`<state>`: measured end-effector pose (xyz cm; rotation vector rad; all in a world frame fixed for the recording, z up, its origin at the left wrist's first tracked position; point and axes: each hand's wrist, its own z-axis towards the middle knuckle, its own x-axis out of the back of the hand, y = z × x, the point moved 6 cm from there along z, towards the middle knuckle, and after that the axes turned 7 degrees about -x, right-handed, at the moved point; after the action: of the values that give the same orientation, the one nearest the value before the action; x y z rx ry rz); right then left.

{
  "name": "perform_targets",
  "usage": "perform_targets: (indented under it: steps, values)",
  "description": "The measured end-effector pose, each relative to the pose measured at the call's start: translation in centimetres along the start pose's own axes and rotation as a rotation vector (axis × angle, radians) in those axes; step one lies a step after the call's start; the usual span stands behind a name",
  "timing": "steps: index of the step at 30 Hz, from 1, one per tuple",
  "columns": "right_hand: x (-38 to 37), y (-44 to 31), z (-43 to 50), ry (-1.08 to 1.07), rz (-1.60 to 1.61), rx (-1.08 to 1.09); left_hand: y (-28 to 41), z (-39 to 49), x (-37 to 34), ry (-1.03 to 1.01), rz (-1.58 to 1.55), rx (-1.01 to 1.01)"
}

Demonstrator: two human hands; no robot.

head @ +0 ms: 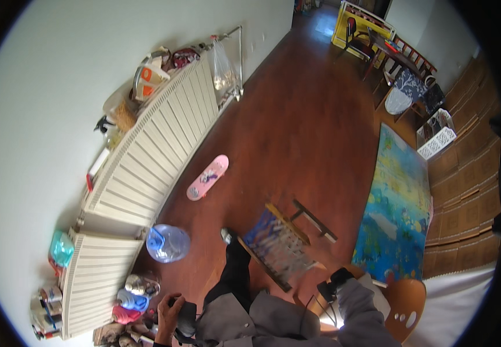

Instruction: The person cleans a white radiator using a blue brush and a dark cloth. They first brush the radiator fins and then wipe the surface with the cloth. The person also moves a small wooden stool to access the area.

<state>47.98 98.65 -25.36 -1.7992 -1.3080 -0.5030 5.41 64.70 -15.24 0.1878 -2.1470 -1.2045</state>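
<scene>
At the bottom, my left hand (170, 314) is raised with its fingers curled, beside a black device (187, 319). Whether those fingers hold anything is unclear. A black wrist device (336, 284) sits at the end of my grey right sleeve. Beyond it my right hand (327, 259) is a blur, close to the near right corner of a folding stool (276, 243). Blue and whitish webbing spans the stool's wooden bars, and its dark legs (315, 221) show on the far side. The blur hides whether my right hand grips it.
A pink skateboard (208, 178) and a clear water jug (168, 243) are on the wooden floor at left, beside white radiators (155, 147). To the right lies a colourful play mat (391, 212). An orange-brown chair back (405, 306) is near my right arm.
</scene>
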Motion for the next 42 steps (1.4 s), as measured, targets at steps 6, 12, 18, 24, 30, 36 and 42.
perform_targets:
  steps: [6,12,18,24,30,36,42]
  values:
    - [2.6,-0.4,10.7,0.04,-0.397,0.102,5.4,15.3,-1.1,0.0,-0.054,-0.003]
    - [2.8,0.1,18.8,0.117,-0.678,0.175,11.2,25.9,0.5,0.012,0.07,0.0]
    - [3.6,0.2,26.0,0.069,-0.805,0.248,15.7,34.7,-0.7,0.001,0.102,0.045]
    - [1.9,-1.2,35.4,-0.186,-0.901,0.27,20.2,42.3,-3.5,0.076,0.128,0.08]
    - [1.2,-4.9,44.0,-0.36,-0.864,0.493,22.9,47.3,-7.5,0.054,0.183,0.319]
    - [-1.0,-5.7,51.7,-0.433,-0.725,0.557,21.6,51.2,-11.6,-0.019,0.077,0.535]
    - [-2.7,-6.6,56.1,-0.269,-1.219,0.906,17.1,55.4,-14.5,0.028,0.007,0.493]
